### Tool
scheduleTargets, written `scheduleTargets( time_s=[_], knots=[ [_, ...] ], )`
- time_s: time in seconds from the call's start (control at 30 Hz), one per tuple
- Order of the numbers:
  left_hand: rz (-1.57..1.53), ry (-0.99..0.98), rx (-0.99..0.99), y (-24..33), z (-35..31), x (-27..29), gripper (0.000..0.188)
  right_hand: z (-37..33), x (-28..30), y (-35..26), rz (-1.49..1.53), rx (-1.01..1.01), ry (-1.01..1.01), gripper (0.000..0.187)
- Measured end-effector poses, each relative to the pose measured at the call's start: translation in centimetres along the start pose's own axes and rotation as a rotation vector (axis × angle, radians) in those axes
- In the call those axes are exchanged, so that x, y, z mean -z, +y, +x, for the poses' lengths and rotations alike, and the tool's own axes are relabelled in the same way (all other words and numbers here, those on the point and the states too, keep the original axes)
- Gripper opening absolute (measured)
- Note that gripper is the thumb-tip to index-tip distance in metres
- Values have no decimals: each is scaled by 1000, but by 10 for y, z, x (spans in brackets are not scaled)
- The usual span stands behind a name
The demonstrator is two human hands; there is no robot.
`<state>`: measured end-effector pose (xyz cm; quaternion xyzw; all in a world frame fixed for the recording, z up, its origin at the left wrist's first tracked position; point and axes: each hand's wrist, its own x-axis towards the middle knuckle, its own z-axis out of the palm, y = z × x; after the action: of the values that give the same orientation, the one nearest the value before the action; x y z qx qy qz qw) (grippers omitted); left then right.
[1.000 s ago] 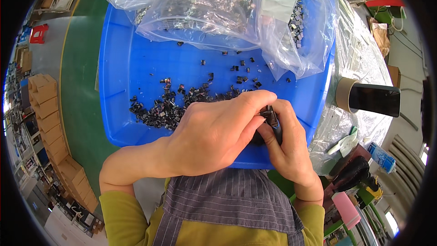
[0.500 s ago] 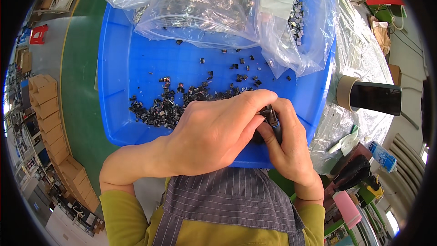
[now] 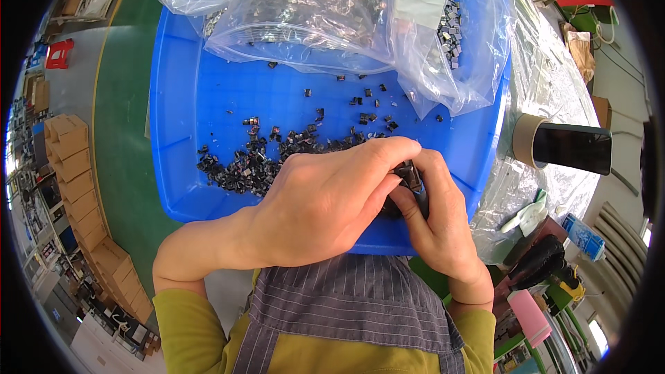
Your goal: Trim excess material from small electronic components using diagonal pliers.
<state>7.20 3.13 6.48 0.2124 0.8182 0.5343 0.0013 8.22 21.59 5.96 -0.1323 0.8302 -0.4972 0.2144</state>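
Take in the blue tray [image 3: 235, 86] first: wide, stiff-looking plastic, better held by its rim than by its floor. At its far side, find the large clear bag [image 3: 318, 7], packed with small glinting pieces; looks soft and slack outside, likely weighty in bulk and slippery, so best supported from underneath. Just beside it on the right, note the smaller clear bag [image 3: 450, 93], with more small pieces showing inside. Toward the near side, see the loose heap [image 3: 242, 166] of dark bits, spread over the tray floor and partly hidden by the left hand [image 3: 318, 201]. Follow that hand across from the left, arched and closed with thumb and forefinger about the dark piece [image 3: 411, 174]. Find the right hand [image 3: 443, 215] opposite, curled round the same piece. Cannot make out the hidden fingers of either hand or anything beneath them. Locate the dark piece above the tray's near right part, between both hands. Seems hard, stiff and light, probably smooth enough to slip; cannot tell whether one block or several parts together. Best to grip it by opposite sides, with light, even pressure. Last, notice the scattered bits [image 3: 308, 92], lying apart: likely very light, rigid, perhaps brittle, best pinched singly by their flat sides
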Motion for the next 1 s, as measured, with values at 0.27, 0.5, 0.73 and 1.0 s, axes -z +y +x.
scheduleTargets(
  time_s=[0.27, 0.5, 0.73, 1.0],
  knots=[
    [-30, -36, 41, 3, 2, 1, 35, -3, 1, 3, -21, -6, 13, 32],
    [-352, -242, 183, -1, 6, 8, 30, -5, -1, 3, -39, 50, 55, 27],
    [-420, -268, 181, 3, 7, 10, 25, -7, -3, 5, 80, 51, 20, 20],
    [-417, -267, 258, -1, 3, 9, 29, -5, 8, -1, 235, -18, -83, 15]
  ],
)
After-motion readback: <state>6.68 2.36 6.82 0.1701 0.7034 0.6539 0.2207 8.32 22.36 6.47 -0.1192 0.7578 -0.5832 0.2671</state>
